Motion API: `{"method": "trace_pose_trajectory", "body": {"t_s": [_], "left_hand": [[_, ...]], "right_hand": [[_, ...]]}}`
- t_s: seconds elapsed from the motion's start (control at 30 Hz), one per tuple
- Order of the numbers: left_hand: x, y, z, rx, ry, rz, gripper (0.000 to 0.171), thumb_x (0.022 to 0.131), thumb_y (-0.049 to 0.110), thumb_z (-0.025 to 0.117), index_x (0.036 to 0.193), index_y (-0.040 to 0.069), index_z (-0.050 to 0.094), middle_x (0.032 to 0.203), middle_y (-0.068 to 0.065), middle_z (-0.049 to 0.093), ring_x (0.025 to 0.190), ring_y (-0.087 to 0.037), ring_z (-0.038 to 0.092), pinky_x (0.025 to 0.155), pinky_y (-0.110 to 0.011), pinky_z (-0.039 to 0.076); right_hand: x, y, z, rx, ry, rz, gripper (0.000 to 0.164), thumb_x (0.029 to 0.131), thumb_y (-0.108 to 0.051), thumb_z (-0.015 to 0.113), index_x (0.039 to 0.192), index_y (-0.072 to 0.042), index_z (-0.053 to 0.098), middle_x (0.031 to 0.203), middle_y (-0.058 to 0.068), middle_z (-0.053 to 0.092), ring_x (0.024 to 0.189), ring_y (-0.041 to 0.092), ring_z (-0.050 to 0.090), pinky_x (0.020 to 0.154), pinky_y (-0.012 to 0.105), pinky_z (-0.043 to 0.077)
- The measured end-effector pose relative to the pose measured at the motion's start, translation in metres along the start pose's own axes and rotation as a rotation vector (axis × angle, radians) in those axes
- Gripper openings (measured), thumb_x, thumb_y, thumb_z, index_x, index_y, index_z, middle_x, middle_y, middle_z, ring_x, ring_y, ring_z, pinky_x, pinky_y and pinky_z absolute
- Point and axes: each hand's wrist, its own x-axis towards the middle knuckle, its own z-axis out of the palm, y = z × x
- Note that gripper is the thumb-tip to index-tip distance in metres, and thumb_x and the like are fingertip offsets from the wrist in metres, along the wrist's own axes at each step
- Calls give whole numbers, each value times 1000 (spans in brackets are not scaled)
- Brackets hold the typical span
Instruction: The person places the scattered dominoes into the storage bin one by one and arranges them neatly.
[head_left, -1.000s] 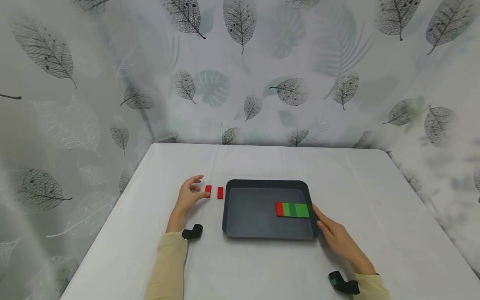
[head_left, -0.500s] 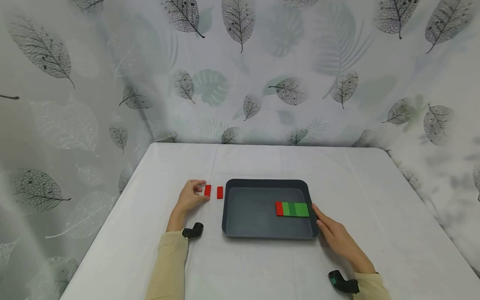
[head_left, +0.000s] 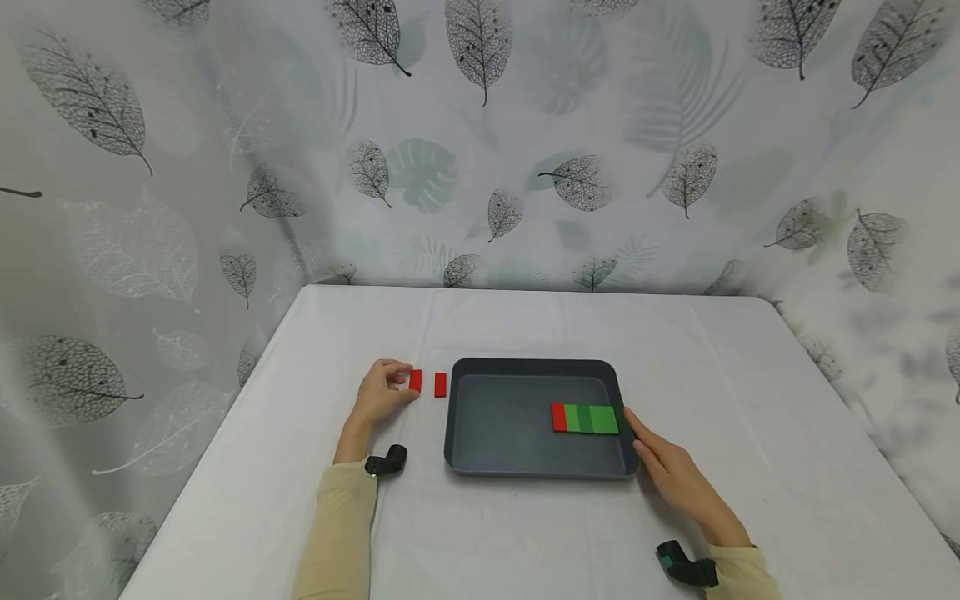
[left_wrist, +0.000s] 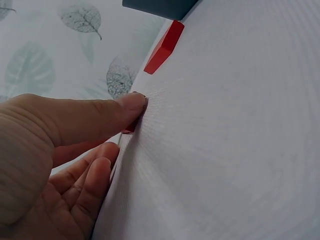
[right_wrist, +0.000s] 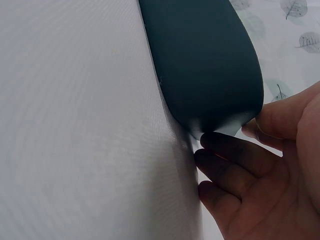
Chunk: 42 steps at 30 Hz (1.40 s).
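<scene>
On the white cloth left of the tray, my left hand [head_left: 381, 393] pinches a small red rectangular block [head_left: 416, 380] by its ends between thumb and fingers. In the left wrist view the thumb covers most of that block [left_wrist: 131, 125]. A second red block [head_left: 440, 385] lies between the hand and the dark grey tray [head_left: 510, 477]. Inside the tray, toward its right side, one red block [head_left: 559, 418] and several green blocks [head_left: 592, 420] lie side by side in a row. My right hand [head_left: 678, 475] touches the tray's right end with extended fingers.
White cloth [head_left: 525, 542] covers the table, and a leaf-patterned curtain [head_left: 480, 167] hangs behind and at both sides. Black wrist cameras sit on the left wrist [head_left: 386, 461] and the right wrist [head_left: 686, 567].
My left hand's raised fingers have come down and closed in on the left red block, which stays in place. The right hand and the tray have not moved.
</scene>
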Motion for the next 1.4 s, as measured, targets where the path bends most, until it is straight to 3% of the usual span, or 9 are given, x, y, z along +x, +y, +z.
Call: {"method": "trace_pose_trajectory", "body": {"t_s": [0.07, 0.13, 0.37, 0.53, 0.67, 0.73, 0.93, 1.2, 1.4], "left_hand": [[0, -1, 0, -5, 6, 0, 44, 77, 7, 80, 119, 2, 68, 117, -14, 56, 94, -25, 58, 81, -30, 46], [0, -1, 1, -15, 15, -1, 45, 76, 7, 81, 119, 3, 68, 115, -14, 58, 94, -25, 60, 81, -30, 46], [-2, 0, 0, -69, 44, -43, 48, 78, 4, 77, 124, 2, 64, 108, -18, 65, 94, -28, 63, 86, -38, 51], [-2, 4, -3, -118, 66, -54, 48, 78, 1, 77, 125, 1, 63, 113, -19, 66, 99, -29, 64, 91, -38, 52], [-4, 12, -8, -158, 92, -22, 48, 79, 1, 77, 125, -1, 63, 111, -21, 66, 97, -29, 64, 84, -27, 54], [-6, 18, -10, -194, 108, -11, 48, 80, 2, 77, 125, -1, 63, 110, -21, 65, 97, -28, 63, 79, -19, 52], [-13, 46, -14, -278, 143, 39, 47, 81, 3, 77, 126, 0, 62, 110, -22, 65, 97, -26, 60, 73, -8, 46], [-28, 88, -3, -324, 122, 159, 48, 79, 2, 78, 125, 0, 64, 107, -22, 66, 97, -31, 62, 74, -11, 47], [-39, 114, 19, -356, 74, 228, 47, 78, 2, 79, 123, -1, 65, 105, -20, 66, 90, -30, 65, 72, -14, 49]], "right_hand": [[0, 0, 0, 6, -4, 5, 46, 104, -11, 45, 148, -1, 39, 146, 25, 45, 131, 30, 42, 96, -5, 18], [0, 1, 0, 12, -8, 7, 46, 104, -11, 45, 148, 0, 39, 146, 26, 44, 135, 12, 37, 96, -5, 17], [0, 1, 0, 2, 1, -6, 46, 103, -10, 46, 148, -1, 39, 145, 25, 46, 132, 26, 42, 96, -5, 18], [0, 2, 0, 8, 4, -17, 46, 103, -11, 47, 148, -2, 39, 145, 26, 45, 129, -6, 30, 96, -4, 19], [0, 1, 0, 5, 13, -21, 46, 102, -10, 47, 148, -2, 40, 145, 25, 47, 131, 18, 40, 96, -4, 19], [0, 1, 0, 2, 15, -23, 46, 102, -10, 47, 147, -1, 40, 144, 25, 47, 130, 19, 41, 96, -4, 19], [-1, 3, 0, 16, -4, -18, 47, 103, -10, 46, 148, -1, 38, 145, 27, 45, 127, -15, 25, 97, -5, 18], [1, 0, 0, -2, -11, 3, 47, 103, -11, 46, 148, -2, 38, 146, 24, 45, 129, 37, 44, 96, -4, 18], [1, -2, -1, 10, -11, 14, 46, 103, -11, 46, 148, -1, 39, 147, 23, 45, 128, 37, 42, 96, -4, 18]]}}
